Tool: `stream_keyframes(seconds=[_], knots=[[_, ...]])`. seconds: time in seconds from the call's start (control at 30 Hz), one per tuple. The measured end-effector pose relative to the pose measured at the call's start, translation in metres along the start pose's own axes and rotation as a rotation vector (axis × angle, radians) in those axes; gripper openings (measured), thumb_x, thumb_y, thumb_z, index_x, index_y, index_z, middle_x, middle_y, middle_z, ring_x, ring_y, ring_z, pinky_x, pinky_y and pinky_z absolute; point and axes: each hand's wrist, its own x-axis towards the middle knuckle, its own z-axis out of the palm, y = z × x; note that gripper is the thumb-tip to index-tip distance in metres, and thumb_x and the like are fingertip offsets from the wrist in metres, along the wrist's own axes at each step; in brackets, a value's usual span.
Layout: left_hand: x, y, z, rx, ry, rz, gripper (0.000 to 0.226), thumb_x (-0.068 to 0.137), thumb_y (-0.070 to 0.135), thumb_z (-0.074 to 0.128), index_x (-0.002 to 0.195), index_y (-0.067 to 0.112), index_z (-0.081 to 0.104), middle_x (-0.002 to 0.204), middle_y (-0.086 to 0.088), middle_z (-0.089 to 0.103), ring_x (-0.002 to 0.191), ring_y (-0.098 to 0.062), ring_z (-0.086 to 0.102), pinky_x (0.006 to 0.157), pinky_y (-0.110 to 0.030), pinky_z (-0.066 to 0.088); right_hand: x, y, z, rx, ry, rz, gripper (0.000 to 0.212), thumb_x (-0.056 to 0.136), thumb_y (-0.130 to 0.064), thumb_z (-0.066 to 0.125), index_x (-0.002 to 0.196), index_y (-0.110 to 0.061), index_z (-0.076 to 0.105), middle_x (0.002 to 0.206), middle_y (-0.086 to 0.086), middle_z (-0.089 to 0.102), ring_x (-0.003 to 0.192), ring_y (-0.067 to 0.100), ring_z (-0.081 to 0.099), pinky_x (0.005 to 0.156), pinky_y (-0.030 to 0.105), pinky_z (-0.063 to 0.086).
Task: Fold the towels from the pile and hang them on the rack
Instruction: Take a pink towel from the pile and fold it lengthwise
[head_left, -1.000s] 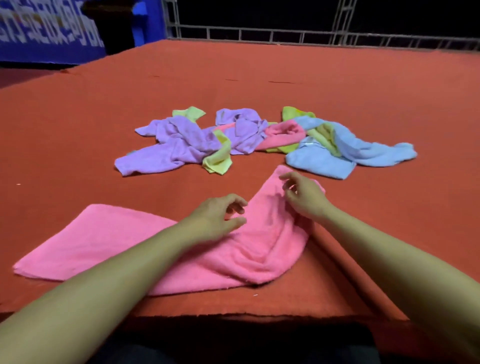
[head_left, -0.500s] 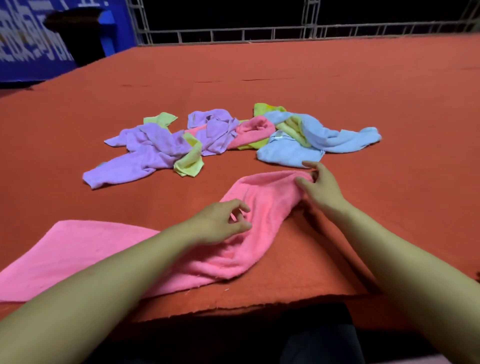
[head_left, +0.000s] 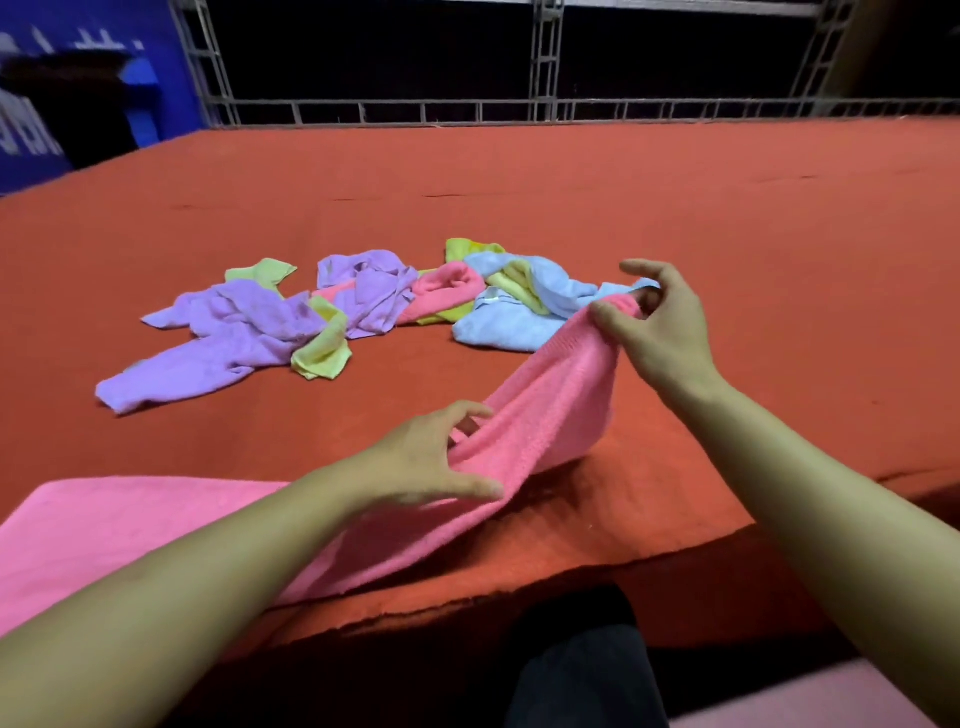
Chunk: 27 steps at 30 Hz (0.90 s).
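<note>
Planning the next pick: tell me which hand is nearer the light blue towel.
Right. The right hand holds the pink towel beside the light blue towel; the left hand is nearer the person.

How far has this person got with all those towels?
Nothing looks finished: no folded towel or rack shows. The right hand pinches a corner of the large pink terry towel, the left hand holds its middle. The crumpled pile of purple, yellow, pink and blue towels waits.

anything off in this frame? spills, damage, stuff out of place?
Nothing damaged or spilled. The pile is a crumpled tangle of unfolded towels, as expected. The pink towel, held by the left hand and right hand, overhangs the table edge at near left. No rack is in view.
</note>
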Motion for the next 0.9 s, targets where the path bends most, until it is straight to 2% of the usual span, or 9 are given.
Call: stream_keyframes(seconds=[0.1,0.2,0.33,0.4,0.5,0.57,0.63,0.73,0.9], knots=[[-0.002,-0.003,0.005,0.091,0.040,0.057,0.051,0.086,0.030,0.073,0.132,0.031,0.052,0.106,0.009,0.060,0.088,0.000,0.055,0.081,-0.017,0.040,-0.006,0.009,-0.002,-0.033,0.002,0.023,0.043,0.078,-0.013,0.077,0.115,-0.024,0.060,0.077,-0.003,0.055,0.063,0.001,0.050,0.066,0.018,0.044],[-0.008,-0.007,-0.002,-0.055,0.173,0.091,0.026,0.094,0.017,0.062,0.117,0.029,0.061,0.099,0.017,0.065,0.084,0.010,0.058,0.080,-0.017,0.041,-0.014,0.013,-0.007,-0.012,0.031,0.067,0.042,0.080,-0.012,0.077,0.116,-0.024,0.059,0.085,0.001,0.055,0.068,0.002,0.050,0.067,0.015,0.044],[-0.015,-0.006,-0.025,-0.230,0.241,0.140,0.021,0.092,0.023,0.057,0.109,0.035,0.063,0.065,0.011,0.054,0.059,-0.005,0.047,0.060,-0.022,0.038,-0.020,0.002,-0.024,0.078,0.073,0.090,0.040,0.080,-0.013,0.078,0.114,-0.025,0.061,0.084,0.003,0.054,0.073,0.010,0.051,0.066,0.020,0.044],[-0.012,-0.005,-0.037,-0.273,0.250,0.163,0.023,0.094,0.023,0.055,0.114,0.033,0.062,0.060,0.013,0.051,0.057,-0.006,0.043,0.056,-0.021,0.036,-0.016,-0.002,-0.028,0.106,0.092,0.078,0.039,0.079,-0.015,0.079,0.111,-0.028,0.061,0.084,0.005,0.054,0.073,0.011,0.051,0.066,0.026,0.044],[0.015,-0.017,-0.043,-0.151,0.256,0.085,0.024,0.095,0.019,0.059,0.117,0.029,0.058,0.074,0.014,0.063,0.068,-0.006,0.057,0.071,-0.024,0.047,0.003,0.014,-0.013,-0.088,0.021,0.151,0.043,0.077,-0.020,0.080,0.115,-0.024,0.061,0.093,0.003,0.062,0.080,0.013,0.057,0.072,0.028,0.046],[0.034,-0.034,-0.035,0.018,0.212,-0.037,0.029,0.093,0.019,0.061,0.120,0.027,0.056,0.091,0.010,0.067,0.088,-0.012,0.065,0.085,-0.031,0.050,0.013,0.039,0.003,-0.237,-0.146,0.340,0.059,0.076,-0.029,0.083,0.126,-0.014,0.057,0.099,0.003,0.064,0.085,0.016,0.060,0.071,0.029,0.046],[0.047,-0.048,-0.020,0.089,0.209,-0.124,0.031,0.092,0.017,0.060,0.123,0.023,0.057,0.097,0.010,0.065,0.095,-0.015,0.065,0.089,-0.030,0.049,0.013,0.066,0.014,-0.350,-0.304,0.480,0.075,0.076,-0.034,0.083,0.137,-0.009,0.046,0.110,0.009,0.065,0.087,0.021,0.061,0.073,0.033,0.049],[0.049,-0.058,0.000,0.087,0.242,-0.141,0.030,0.092,0.021,0.061,0.122,0.022,0.057,0.100,0.011,0.065,0.089,-0.009,0.061,0.088,-0.028,0.048,0.003,0.087,0.021,-0.462,-0.327,0.441,0.074,0.079,-0.031,0.081,0.139,-0.009,0.044,0.125,0.011,0.060,0.106,0.025,0.060,0.089,0.034,0.046],[0.040,-0.072,0.017,0.126,0.198,-0.109,0.034,0.090,0.036,0.064,0.122,0.026,0.057,0.114,0.010,0.064,0.102,-0.011,0.062,0.093,-0.032,0.049,-0.020,0.105,0.022,-0.583,-0.413,0.418,0.075,0.080,-0.034,0.078,0.140,-0.010,0.041,0.123,0.011,0.060,0.108,0.028,0.061,0.092,0.035,0.048]])
